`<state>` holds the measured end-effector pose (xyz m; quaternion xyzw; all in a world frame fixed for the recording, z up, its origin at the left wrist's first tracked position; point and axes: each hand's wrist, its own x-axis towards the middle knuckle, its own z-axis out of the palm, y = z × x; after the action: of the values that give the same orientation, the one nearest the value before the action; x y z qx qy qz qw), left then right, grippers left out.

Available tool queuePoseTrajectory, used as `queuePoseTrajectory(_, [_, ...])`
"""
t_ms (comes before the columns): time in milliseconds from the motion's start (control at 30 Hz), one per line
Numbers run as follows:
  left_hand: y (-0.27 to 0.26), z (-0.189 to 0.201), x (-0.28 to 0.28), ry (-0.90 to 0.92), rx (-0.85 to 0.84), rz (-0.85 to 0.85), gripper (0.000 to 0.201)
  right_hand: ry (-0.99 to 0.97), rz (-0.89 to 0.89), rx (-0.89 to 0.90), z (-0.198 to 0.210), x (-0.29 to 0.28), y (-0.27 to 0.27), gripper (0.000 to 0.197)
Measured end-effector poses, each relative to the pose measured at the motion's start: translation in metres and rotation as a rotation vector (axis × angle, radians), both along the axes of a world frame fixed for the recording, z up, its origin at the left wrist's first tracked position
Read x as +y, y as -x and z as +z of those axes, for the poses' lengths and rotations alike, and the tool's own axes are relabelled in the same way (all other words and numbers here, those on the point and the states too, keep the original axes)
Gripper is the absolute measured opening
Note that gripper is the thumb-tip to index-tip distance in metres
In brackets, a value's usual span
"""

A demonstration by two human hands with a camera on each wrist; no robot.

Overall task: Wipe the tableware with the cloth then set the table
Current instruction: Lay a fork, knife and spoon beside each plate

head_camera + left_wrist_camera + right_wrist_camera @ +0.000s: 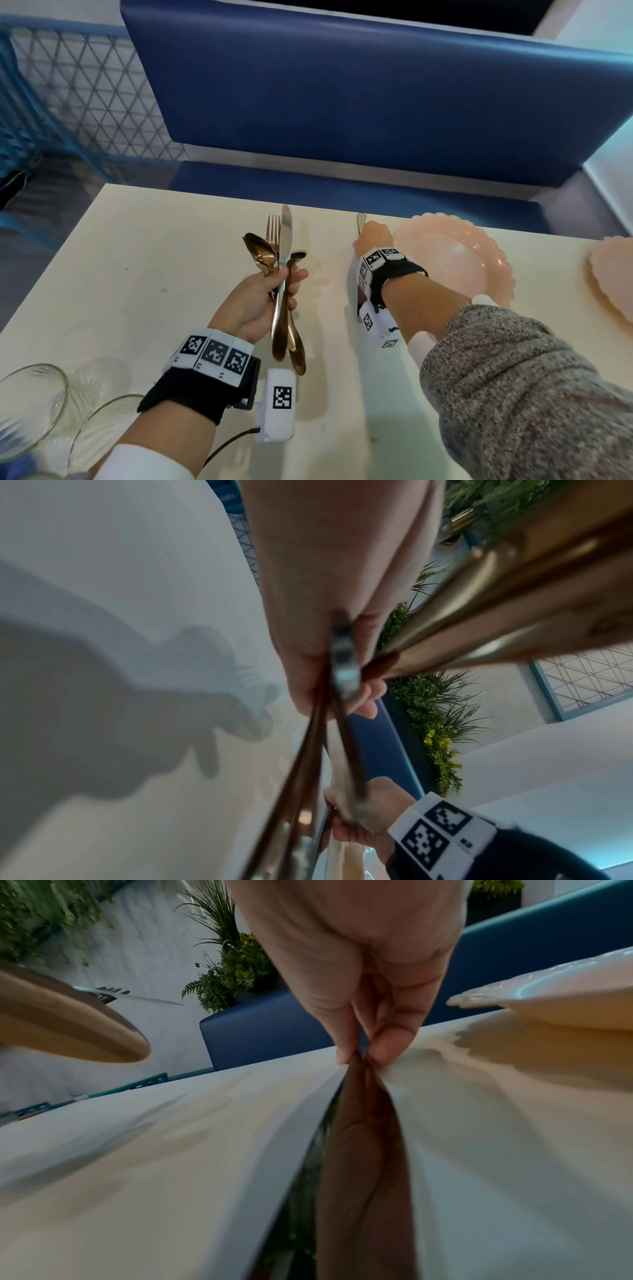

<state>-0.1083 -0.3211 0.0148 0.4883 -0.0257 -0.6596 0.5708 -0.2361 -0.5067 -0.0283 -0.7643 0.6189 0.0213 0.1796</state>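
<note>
Hands both busy w/ cutlery: right hand [371, 236] is pinching a knife [361, 219] flat onto the table [137, 257] just left of the pink plate [455, 260]; left hand [263, 301] is gripping a bundle [282, 267] of spoons, fork & knife. Setting stage, prob.; next is letting go once it's parallel to the plate, then drawing another piece. No cloth in view.

Blue booth bench [342, 102], lattice partition [85, 96]

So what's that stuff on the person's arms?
Each wrist wears a black band topped with white blocks printed with black square codes. A white box with a code and a thin black cable hangs off the left one. The right arm has a speckled grey sleeve over a white cuff.
</note>
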Motion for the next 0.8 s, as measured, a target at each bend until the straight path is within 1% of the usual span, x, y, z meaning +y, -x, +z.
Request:
queuePoseTrajectory(100, [0.001, 0.002, 0.0, 0.007, -0.013, 0.008, 0.018, 0.014, 0.025, -0.018, 0.012, 0.007, -0.001, 0.039])
queuePoseTrajectory(167, [0.001, 0.002, 0.0, 0.014, -0.006, 0.024, 0.021, 0.077, 0.051, -0.132, 0.026, 0.013, -0.004, 0.032])
queuePoseTrajectory(233, [0.002, 0.003, 0.0, 0.02, 0.007, 0.029, 0.022, 0.174, 0.138, -0.276, 0.042, 0.024, -0.011, 0.025])
queuePoseTrajectory(300, [0.002, 0.005, -0.001, 0.025, 0.009, 0.019, 0.023, 0.236, 0.298, -0.467, 0.058, 0.042, -0.016, 0.017])
queuePoseTrajectory(333, [0.003, 0.007, -0.001, 0.029, 0.005, 0.011, 0.024, 0.216, 0.419, -0.571, 0.067, 0.053, -0.016, 0.015])
queuePoseTrajectory(367, [0.003, 0.009, -0.001, 0.034, 0.0, 0.003, 0.024, 0.172, 0.58, -0.636, 0.074, 0.066, -0.015, 0.013])
queuePoseTrajectory(400, [0.004, 0.01, -0.001, 0.043, -0.003, 0.0, 0.023, 0.114, 0.745, -0.63, 0.078, 0.076, -0.012, 0.013])
queuePoseTrajectory(433, [0.004, 0.012, -0.001, 0.051, -0.007, -0.001, 0.022, 0.069, 0.891, -0.574, 0.079, 0.084, -0.009, 0.014])
queuePoseTrajectory(467, [0.005, 0.014, -0.001, 0.057, -0.014, -0.003, 0.022, 0.057, 1.005, -0.505, 0.078, 0.089, -0.006, 0.014])
queuePoseTrajectory(500, [0.005, 0.014, -0.002, 0.057, -0.025, -0.005, 0.021, 0.063, 1.073, -0.449, 0.075, 0.09, -0.004, 0.014])
queuePoseTrajectory(567, [0.006, 0.014, -0.002, 0.042, -0.028, -0.006, 0.02, 0.094, 1.13, -0.396, 0.071, 0.089, 0.0, 0.014])
queuePoseTrajectory(633, [0.006, 0.013, -0.003, 0.023, -0.014, -0.009, 0.02, 0.123, 1.16, -0.386, 0.069, 0.09, 0.003, 0.015])
queuePoseTrajectory(800, [0.011, 0.014, -0.003, 0.009, 0.016, -0.017, 0.022, 0.276, 1.189, -0.446, 0.063, 0.096, 0.012, 0.011])
